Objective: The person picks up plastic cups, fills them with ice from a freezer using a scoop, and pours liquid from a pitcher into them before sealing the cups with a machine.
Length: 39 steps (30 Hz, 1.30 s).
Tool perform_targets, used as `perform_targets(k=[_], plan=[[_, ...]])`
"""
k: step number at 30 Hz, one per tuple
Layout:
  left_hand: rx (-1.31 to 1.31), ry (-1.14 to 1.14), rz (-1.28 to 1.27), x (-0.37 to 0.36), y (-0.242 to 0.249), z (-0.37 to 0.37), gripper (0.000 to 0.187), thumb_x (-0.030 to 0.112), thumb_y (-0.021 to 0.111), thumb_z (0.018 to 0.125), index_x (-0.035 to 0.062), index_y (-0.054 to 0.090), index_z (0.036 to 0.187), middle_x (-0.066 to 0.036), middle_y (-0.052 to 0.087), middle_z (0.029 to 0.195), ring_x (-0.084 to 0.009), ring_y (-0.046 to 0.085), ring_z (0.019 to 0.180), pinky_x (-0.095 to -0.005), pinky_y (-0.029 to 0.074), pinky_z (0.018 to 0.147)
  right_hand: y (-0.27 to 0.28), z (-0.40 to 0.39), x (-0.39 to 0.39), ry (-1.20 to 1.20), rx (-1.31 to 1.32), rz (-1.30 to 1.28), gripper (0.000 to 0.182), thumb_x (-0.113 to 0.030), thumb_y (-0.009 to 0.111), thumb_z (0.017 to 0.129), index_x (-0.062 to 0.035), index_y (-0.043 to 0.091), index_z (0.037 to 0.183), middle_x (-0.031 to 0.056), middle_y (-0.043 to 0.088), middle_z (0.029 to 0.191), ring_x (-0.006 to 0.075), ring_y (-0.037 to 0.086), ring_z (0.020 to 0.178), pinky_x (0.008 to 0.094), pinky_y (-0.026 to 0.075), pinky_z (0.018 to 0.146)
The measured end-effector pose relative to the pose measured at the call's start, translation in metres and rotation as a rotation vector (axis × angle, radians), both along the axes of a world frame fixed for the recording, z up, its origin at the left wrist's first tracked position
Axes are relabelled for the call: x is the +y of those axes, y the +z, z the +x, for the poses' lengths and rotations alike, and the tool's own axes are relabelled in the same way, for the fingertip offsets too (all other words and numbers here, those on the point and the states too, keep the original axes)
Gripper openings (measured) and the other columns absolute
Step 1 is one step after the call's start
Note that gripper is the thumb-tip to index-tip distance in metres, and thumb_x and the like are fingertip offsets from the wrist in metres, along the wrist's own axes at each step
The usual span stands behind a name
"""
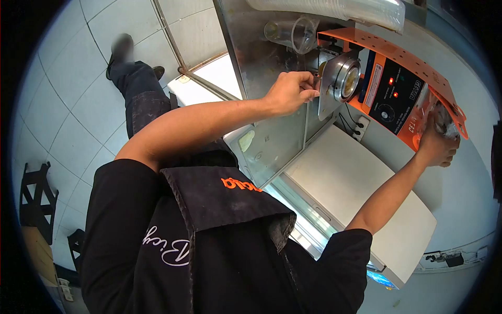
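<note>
An orange and black machine (389, 97) with lit red lights and a dial stands at the upper right. From its lower part a metal plate (328, 89) sticks out, carrying a round metal ring (348, 79) with something yellowish inside. My left hand (292, 93) is closed at the plate's near edge, thumb and fingers pinched together. Crumpled clear plastic (444, 119) lies at the machine's far end. My right hand (436, 144) is closed around part of it, fingers curled, beside the orange casing.
Clear plastic cups (293, 34) lie on a metal surface, and a long stack of them (334, 9) is above. A white-topped appliance (350, 178) stands below the machine, near a wall socket (361, 128). Another person's leg (141, 99) shows on the tiled floor (68, 68). Dark stools stand at far left.
</note>
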<state>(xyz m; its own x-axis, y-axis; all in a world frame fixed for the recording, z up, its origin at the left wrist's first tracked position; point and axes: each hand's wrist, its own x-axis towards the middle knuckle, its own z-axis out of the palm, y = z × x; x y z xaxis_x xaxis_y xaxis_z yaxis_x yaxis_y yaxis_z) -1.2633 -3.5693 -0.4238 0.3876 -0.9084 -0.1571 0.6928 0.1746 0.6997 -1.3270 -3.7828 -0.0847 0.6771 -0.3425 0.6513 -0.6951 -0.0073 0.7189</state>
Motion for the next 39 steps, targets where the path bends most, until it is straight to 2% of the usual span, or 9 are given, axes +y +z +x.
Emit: perform_targets(k=[4, 10, 16, 19, 25, 28, 34, 37, 39], plan=[[0.002, -0.006, -0.003, 0.000, 0.000, 0.001, 0.010, 0.007, 0.072, 0.089, -0.0016, 0.066, 0.090, -0.007, 0.071, 0.076, -0.0117, 0.067, 0.072, -0.0300, 0.053, 0.069, -0.010, 0.003, 0.006, 0.013, -0.010, -0.020, 0.117, -0.078, 0.079, 0.056, 0.0002, 0.045, 0.135, 0.0234, 0.055, 0.130, 0.0407, 0.048, 0.129, 0.0535, 0.031, 0.107], [-0.022, 0.018, -0.032, -0.005, -0.004, 0.001, 0.010, 0.007, 0.071, 0.089, -0.0019, 0.066, 0.090, -0.008, 0.070, 0.075, -0.0128, 0.067, 0.070, -0.0306, 0.053, 0.069, -0.023, 0.009, 0.014, 0.063, -0.114, 0.031, 0.121, -0.080, 0.076, 0.059, 0.0052, 0.039, 0.137, 0.0259, 0.049, 0.134, 0.0406, 0.039, 0.135, 0.0538, 0.025, 0.110], [-0.027, 0.001, -0.025, -0.007, -0.004, 0.005, 0.011, 0.007, 0.072, 0.088, -0.0022, 0.066, 0.089, -0.009, 0.070, 0.076, -0.0135, 0.068, 0.071, -0.0312, 0.053, 0.069, -0.034, -0.001, 0.010, 0.056, 0.001, -0.073, 0.124, -0.077, 0.077, 0.062, 0.0088, 0.032, 0.140, 0.0270, 0.043, 0.137, 0.0427, 0.036, 0.134, 0.0599, 0.024, 0.110], [-0.007, 0.029, -0.045, -0.007, -0.004, 0.004, 0.012, 0.007, 0.072, 0.088, -0.0023, 0.066, 0.089, -0.009, 0.070, 0.076, -0.0133, 0.068, 0.072, -0.0311, 0.054, 0.069, -0.042, -0.002, 0.015, 0.117, 0.062, -0.085, 0.123, -0.077, 0.075, 0.064, 0.0078, 0.031, 0.141, 0.0291, 0.041, 0.136, 0.0466, 0.036, 0.134, 0.0649, 0.028, 0.106], [-0.006, 0.031, -0.036, -0.007, -0.006, 0.003, 0.011, 0.007, 0.072, 0.088, -0.0023, 0.066, 0.090, -0.009, 0.070, 0.077, -0.0130, 0.067, 0.072, -0.0310, 0.054, 0.070, -0.063, 0.001, 0.039, -0.001, 0.077, -0.102, 0.127, -0.071, 0.076, 0.067, 0.0075, 0.018, 0.148, 0.0354, 0.030, 0.147, 0.0488, 0.031, 0.138, 0.0636, 0.023, 0.108], [0.005, 0.021, -0.031, -0.007, -0.006, 0.003, 0.012, 0.007, 0.072, 0.088, -0.0025, 0.066, 0.090, -0.009, 0.070, 0.077, -0.0134, 0.067, 0.072, -0.0312, 0.054, 0.070, -0.057, -0.002, 0.053, -0.043, 0.097, -0.017, 0.122, -0.066, 0.075, 0.070, 0.0066, 0.018, 0.150, 0.0353, 0.033, 0.147, 0.0482, 0.034, 0.137, 0.0612, 0.023, 0.109], [-0.013, 0.037, -0.063, -0.006, -0.008, 0.005, 0.012, 0.007, 0.072, 0.088, -0.0029, 0.065, 0.090, -0.010, 0.070, 0.078, -0.0139, 0.067, 0.072, -0.0312, 0.054, 0.071, -0.031, 0.010, 0.089, -0.139, -0.079, 0.248, 0.113, -0.057, 0.075, 0.073, 0.0034, 0.020, 0.151, 0.0287, 0.045, 0.141, 0.0411, 0.044, 0.132, 0.0558, 0.026, 0.109], [-0.004, 0.028, -0.042, -0.006, -0.006, 0.004, 0.012, 0.007, 0.072, 0.088, -0.0027, 0.065, 0.090, -0.010, 0.070, 0.078, -0.0143, 0.068, 0.073, -0.0312, 0.054, 0.071, -0.019, 0.006, 0.077, -0.066, 0.060, 0.032, 0.103, -0.054, 0.075, 0.075, -0.0021, 0.027, 0.150, 0.0236, 0.049, 0.138, 0.0390, 0.049, 0.127, 0.0546, 0.030, 0.106], [-0.018, 0.039, -0.044, -0.007, -0.007, 0.002, 0.012, 0.007, 0.072, 0.088, -0.0025, 0.065, 0.090, -0.010, 0.071, 0.078, -0.0145, 0.069, 0.074, -0.0311, 0.055, 0.071, -0.010, -0.001, 0.061, -0.092, 0.118, 0.053, 0.099, -0.056, 0.075, 0.075, -0.0054, 0.032, 0.149, 0.0208, 0.050, 0.137, 0.0386, 0.051, 0.125, 0.0534, 0.032, 0.104]])
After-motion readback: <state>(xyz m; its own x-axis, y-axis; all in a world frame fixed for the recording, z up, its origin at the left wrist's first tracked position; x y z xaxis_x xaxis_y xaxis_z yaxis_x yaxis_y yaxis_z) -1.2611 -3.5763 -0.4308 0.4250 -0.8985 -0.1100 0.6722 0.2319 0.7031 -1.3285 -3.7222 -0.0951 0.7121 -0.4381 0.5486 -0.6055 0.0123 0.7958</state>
